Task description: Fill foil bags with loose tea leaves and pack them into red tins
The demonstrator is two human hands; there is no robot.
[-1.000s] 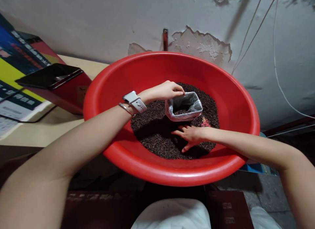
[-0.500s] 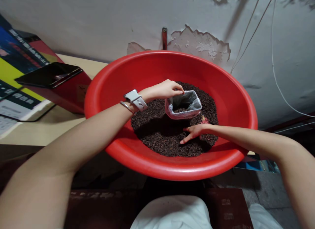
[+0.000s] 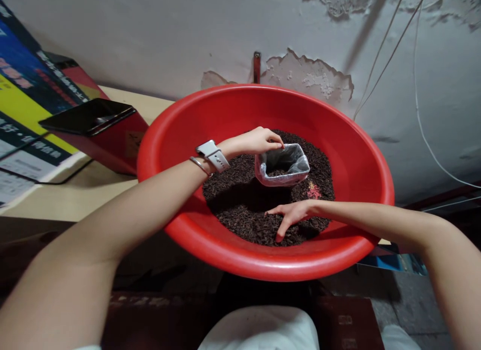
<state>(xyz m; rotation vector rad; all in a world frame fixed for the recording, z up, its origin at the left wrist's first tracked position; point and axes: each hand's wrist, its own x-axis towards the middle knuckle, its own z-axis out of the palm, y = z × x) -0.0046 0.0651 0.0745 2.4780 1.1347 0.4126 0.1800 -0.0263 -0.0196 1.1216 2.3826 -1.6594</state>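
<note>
bag [image 3: 282, 165] pinched in left hand [image 3: 257, 141]

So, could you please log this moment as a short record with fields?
Left hand: pinches the rim of the small plastic bag, holding it open
Right hand: fingers spread, resting on the dark grains
Container: red basin, bag standing in the grains
Wrist: watch and bangle
Nearby: black phone on a red box
</note>
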